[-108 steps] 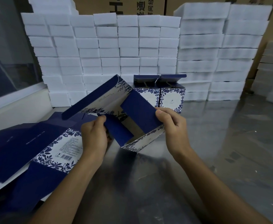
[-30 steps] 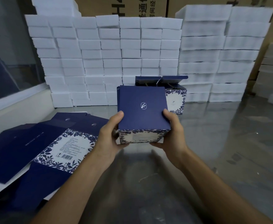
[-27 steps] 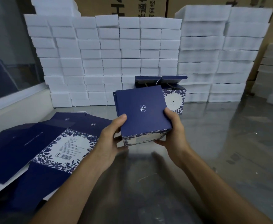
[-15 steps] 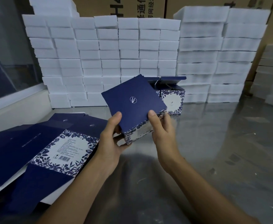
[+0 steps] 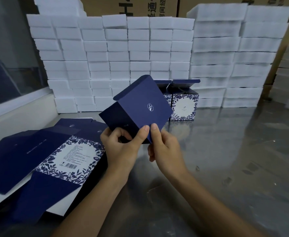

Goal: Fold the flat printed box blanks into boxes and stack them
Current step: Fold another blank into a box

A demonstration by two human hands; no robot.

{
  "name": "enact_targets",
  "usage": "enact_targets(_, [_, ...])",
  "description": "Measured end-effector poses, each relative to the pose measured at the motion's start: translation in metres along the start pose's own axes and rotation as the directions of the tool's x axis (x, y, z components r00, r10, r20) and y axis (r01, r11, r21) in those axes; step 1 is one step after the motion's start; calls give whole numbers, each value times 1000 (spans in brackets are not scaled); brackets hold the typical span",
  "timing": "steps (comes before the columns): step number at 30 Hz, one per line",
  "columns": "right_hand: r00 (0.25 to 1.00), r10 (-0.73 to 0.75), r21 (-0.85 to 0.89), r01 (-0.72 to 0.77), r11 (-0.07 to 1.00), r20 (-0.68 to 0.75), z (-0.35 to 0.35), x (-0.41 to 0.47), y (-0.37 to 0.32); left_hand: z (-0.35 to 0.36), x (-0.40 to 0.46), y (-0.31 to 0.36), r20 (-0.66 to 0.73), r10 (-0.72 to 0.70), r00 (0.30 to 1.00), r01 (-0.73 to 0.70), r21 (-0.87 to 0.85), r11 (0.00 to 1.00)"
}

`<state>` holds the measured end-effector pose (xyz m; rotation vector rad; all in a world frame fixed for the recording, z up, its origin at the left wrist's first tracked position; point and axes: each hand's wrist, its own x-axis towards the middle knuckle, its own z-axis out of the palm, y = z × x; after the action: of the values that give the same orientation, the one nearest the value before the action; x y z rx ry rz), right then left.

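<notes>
Both hands hold a folded blue box (image 5: 136, 106) tilted above the surface (image 5: 225, 159). The left hand (image 5: 121, 147) grasps its lower corner; the right hand (image 5: 164, 147) seems to pinch the edge. Flat blanks (image 5: 54, 156) lie at nine o'clock.

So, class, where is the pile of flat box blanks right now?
In the head view the flat box blanks lie on the metal table at the left, beside the left hand, in front of the stacked white foam blocks.

One head camera is looking forward and down, close over the table (image 5: 225, 168), its edges perhaps warping slightly.
</notes>
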<state>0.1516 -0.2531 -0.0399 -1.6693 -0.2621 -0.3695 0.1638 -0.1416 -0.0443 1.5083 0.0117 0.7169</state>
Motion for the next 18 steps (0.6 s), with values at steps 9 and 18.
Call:
enact_targets(9, [995, -83, 23, 84, 996, -59, -2, 1, 3, 0, 1, 0, 0, -29, 1000, 29, -9, 1000])
enact_targets(18, [974, 81, 232, -30, 972, -211, -15, 7, 1, 1, -4, 6, 188, -41, 981, 47, -25, 999])
